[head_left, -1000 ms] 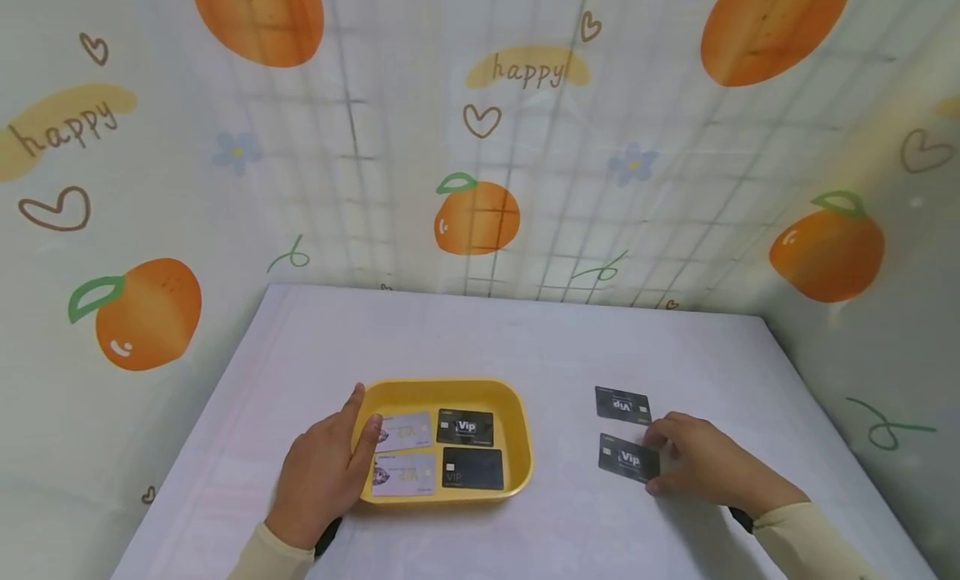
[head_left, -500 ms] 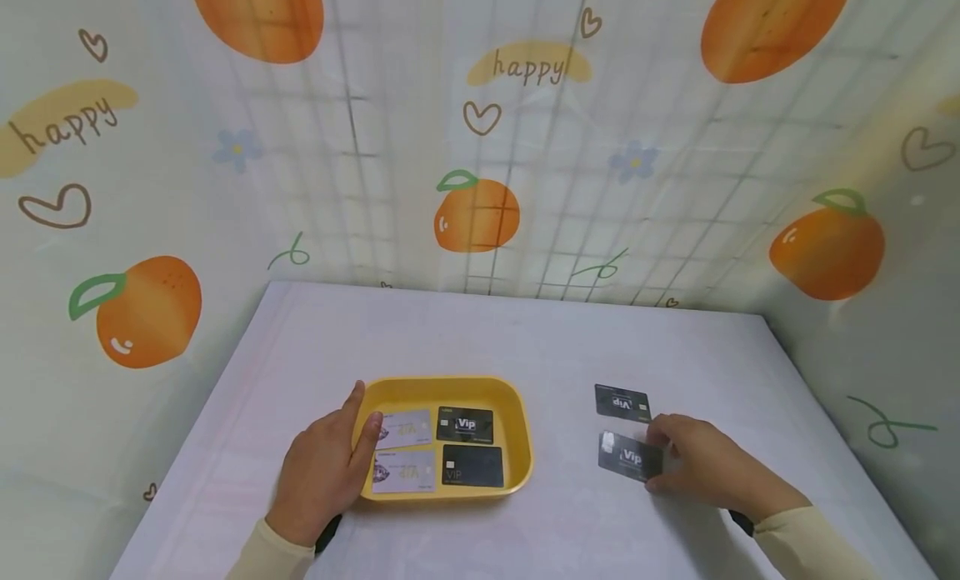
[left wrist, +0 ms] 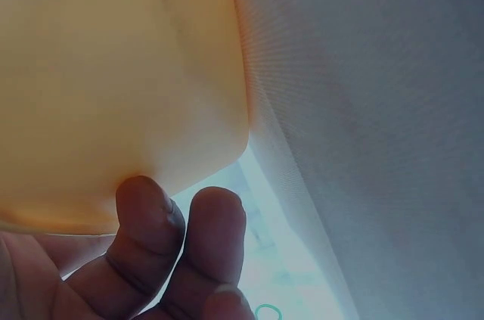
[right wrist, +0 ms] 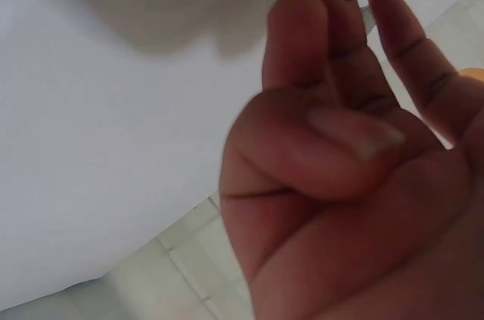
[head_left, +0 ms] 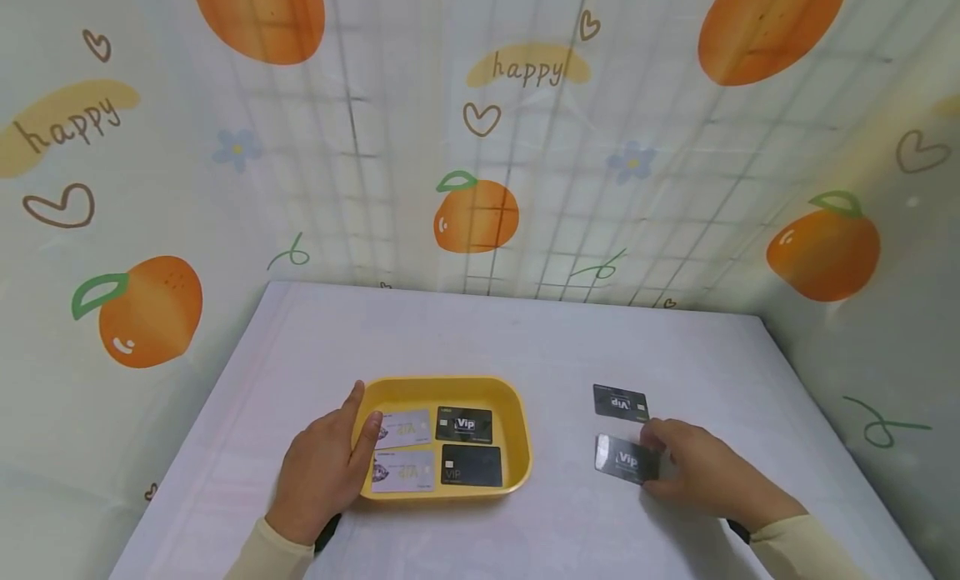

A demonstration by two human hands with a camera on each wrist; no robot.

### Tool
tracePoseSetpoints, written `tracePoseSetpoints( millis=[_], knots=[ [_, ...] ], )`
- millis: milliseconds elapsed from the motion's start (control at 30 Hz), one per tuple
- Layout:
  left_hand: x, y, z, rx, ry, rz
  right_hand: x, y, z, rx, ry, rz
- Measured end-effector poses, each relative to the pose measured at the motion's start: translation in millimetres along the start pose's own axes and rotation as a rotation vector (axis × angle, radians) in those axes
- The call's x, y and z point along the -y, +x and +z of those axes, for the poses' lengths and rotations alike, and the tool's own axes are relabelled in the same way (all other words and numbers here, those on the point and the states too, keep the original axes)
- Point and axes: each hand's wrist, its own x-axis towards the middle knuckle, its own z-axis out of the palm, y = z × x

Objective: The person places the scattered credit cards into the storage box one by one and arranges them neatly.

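A shallow yellow tray (head_left: 521,447) stands left of centre on the table. My left hand (head_left: 318,472) holds its left end, thumb over the rim; in the left wrist view, bent fingers (left wrist: 147,214) lie at its outer wall. Inside are two pale VIP cards, a black Vip card (head_left: 474,437) and a plain black VIP card (head_left: 480,467). To the right, my right hand (head_left: 701,463) pinches the right edge of another black Vip card (head_left: 617,459), whose surface catches the light. Just behind it lies one more black card (head_left: 618,402), its print upside down.
The table (head_left: 450,330) has a white cover. A curtain (head_left: 555,188) printed with oranges and hearts hangs behind and along both sides. Between the tray and the loose cards is a stretch of white cover.
The card in my right hand has tilted a little and now shows a glare on its left part. The left hand and the tray stay in place.
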Motion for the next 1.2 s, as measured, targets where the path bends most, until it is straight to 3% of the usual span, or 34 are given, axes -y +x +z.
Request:
tracePoseSetpoints(
  millis=[233, 700, 1200],
  knots=[
    [1.9, 0.3, 2.5, -0.009, -0.012, 0.007, -0.9, -0.6, 2.0, -0.022, -0.010, -0.053],
    [0.8, 1.8, 0.0, -0.009, -0.012, 0.011, 1.1, 0.3, 4.1, -0.042, -0.015, -0.063],
    [2.4, 1.5, 2.3, -0.025, -0.003, 0.022, 4.2, -4.4, 8.3, -0.184, -0.142, -0.150]
  ],
)
